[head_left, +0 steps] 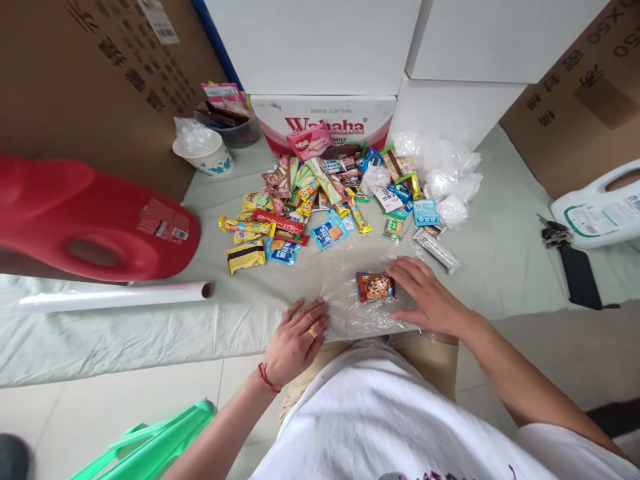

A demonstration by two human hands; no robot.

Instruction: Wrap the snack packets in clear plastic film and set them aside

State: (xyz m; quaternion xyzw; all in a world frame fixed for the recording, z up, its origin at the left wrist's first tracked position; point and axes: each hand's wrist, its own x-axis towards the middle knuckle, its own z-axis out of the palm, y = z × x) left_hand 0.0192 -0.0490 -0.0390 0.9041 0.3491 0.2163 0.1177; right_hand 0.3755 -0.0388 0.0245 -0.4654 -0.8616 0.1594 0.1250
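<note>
A brown cookie packet [375, 287] with a cookie printed on it lies on a sheet of clear plastic film [350, 313] near the table's front edge. My left hand [299, 335] rests flat at the film's left side, fingers stretched out, with nothing held. On the other side, my right hand [425, 297] is open around the packet's right end, thumb and fingers apart. Whether its fingertips touch the packet I cannot tell. Beyond both hands spreads a pile of wrapped snacks [327, 235], and at its right sit several clear plastic-wrapped bundles [443, 180].
At left stand a red jug [115, 207], a white roll [125, 295], a paper cup [203, 157] and a tub of packets [237, 130]. White boxes [320, 47] line the back. Keys [555, 233], a black case [577, 277] and a white bottle [605, 207] lie right. A green stool [150, 443] is below.
</note>
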